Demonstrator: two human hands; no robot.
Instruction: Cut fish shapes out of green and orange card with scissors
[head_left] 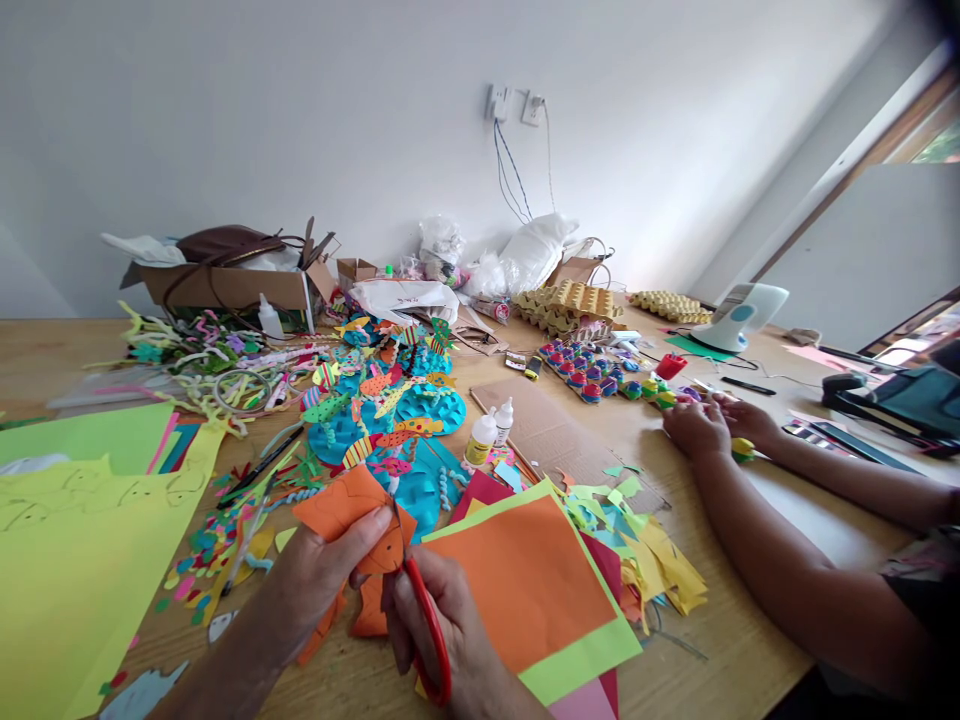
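My left hand pinches a piece of orange paper with fish outlines drawn on it, thumb on top. In my right hand is a pair of red-handled scissors, its blades at the right edge of that paper. Whether the blades are apart I cannot make out. Below my hands lie more orange paper scraps. Just right of the scissors sits a stack of coloured sheets with an orange sheet on top. Beyond the paper, blue-painted egg-carton pieces carry several colourful paper fish.
Yellow paper with drawn outlines covers the left. Two glue bottles stand mid-table, near cardboard and paper scraps. On the right, a co-worker's hands touch painted egg-carton pieces. A cardboard box stands behind.
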